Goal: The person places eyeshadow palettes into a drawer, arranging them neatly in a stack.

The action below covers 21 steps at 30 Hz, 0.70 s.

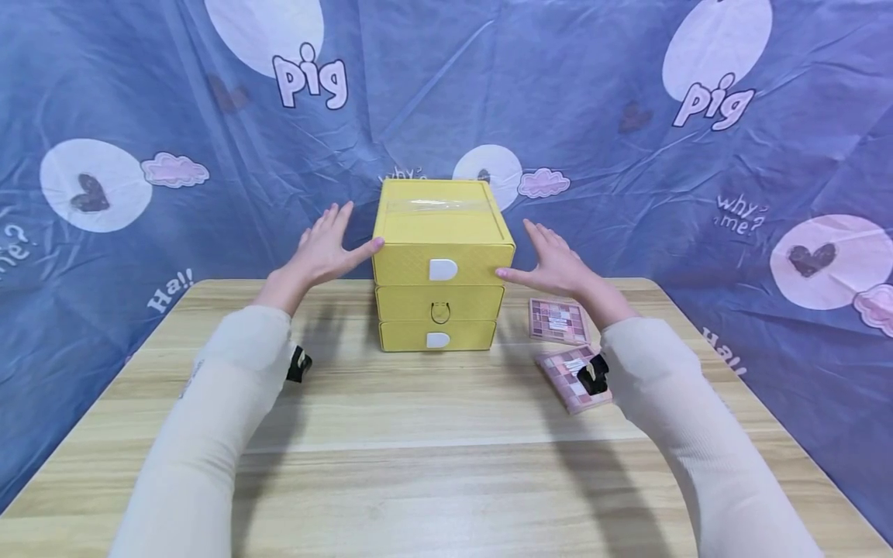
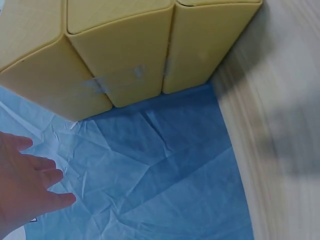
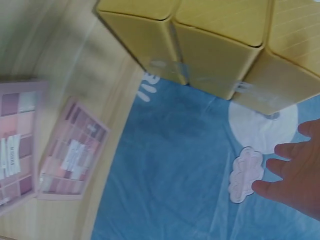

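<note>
A yellow box of three stacked drawers stands at the back middle of the wooden table. Its top drawer sticks out further than the two below and has a white tab handle. My left hand is open beside the box's left side, thumb tip at the top drawer's left front corner. My right hand is open on the other side, thumb tip at the right front corner. In the wrist views the box fills the top, and the spread fingers hold nothing.
Two pink eyeshadow palettes lie right of the box, one further back and one nearer; both palettes show in the right wrist view. A blue printed cloth hangs behind and around the table.
</note>
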### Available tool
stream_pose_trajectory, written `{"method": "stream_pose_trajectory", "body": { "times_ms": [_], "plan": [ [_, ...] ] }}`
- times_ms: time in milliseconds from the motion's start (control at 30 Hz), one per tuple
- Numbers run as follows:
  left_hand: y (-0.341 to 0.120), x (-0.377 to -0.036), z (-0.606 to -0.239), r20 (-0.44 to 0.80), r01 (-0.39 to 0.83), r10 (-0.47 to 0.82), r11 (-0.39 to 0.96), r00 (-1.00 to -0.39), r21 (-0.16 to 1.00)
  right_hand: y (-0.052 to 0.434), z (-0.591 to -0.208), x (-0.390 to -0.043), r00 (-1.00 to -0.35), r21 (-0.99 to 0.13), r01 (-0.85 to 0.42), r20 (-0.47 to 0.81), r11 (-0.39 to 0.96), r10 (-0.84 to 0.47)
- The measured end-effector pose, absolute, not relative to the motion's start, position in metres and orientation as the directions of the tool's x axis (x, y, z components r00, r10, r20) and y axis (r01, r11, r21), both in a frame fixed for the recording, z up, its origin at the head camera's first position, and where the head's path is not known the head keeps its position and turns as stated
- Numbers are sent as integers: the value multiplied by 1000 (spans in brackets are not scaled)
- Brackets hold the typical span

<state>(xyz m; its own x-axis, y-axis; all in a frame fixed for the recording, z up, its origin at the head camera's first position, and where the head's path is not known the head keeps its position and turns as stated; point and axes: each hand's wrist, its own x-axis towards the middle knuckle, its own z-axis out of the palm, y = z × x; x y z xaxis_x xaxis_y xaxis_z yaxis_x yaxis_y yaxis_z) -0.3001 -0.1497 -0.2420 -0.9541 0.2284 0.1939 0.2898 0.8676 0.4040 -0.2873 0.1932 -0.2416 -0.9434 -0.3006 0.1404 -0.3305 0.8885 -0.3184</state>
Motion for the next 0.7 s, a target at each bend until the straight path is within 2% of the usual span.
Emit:
{"method": "stream_pose_trajectory", "body": {
  "times_ms": [200, 467, 700],
  "plan": [
    [-149, -304, -235, 182, 296, 238, 848, -954, 439, 186, -230, -285, -930, -331, -365, 181, 870, -321],
    [-147, -309, -223, 205, 338, 269, 779, -941, 529, 179, -213, -283, -906, -402, -421, 231, 813, -355],
    [-146, -316, -220, 189, 305, 239, 740, -952, 599, 171, -208, -275, -909, -469, -410, 277, 782, -311]
  ]
}}
